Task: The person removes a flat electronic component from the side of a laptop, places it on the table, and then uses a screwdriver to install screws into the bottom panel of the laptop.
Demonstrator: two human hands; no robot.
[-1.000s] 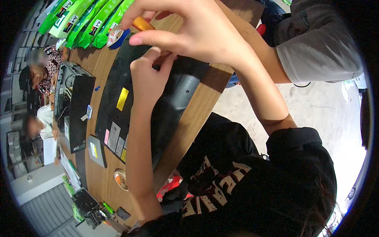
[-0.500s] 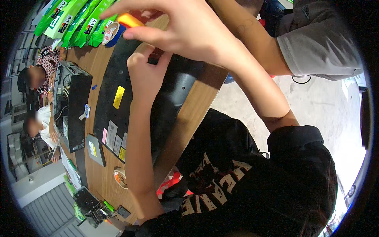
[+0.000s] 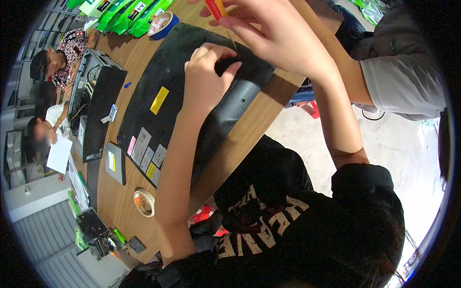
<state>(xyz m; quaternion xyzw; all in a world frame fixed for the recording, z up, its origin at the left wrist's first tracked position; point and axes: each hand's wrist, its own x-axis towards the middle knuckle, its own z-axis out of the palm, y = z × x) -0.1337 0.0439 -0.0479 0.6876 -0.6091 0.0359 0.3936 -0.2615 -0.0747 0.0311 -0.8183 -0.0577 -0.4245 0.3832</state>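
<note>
l hand [image 3: 207, 79] pinches at black monitor back [image 3: 158, 96]; r hand [image 3: 273, 41] clenched on orange-handled screwdriver [image 3: 216, 6], shaft pointing down toward l fingertips, just beside.

top: black short-sleeved shirt, pale block lettering on chest | forearms: bare | hands: ungloved

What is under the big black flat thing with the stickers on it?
The big black panel lies on the brown wooden table, which shows all around it. The left hand presses on its top edge. Whatever sits directly beneath the panel is covered and cannot be seen.
</note>
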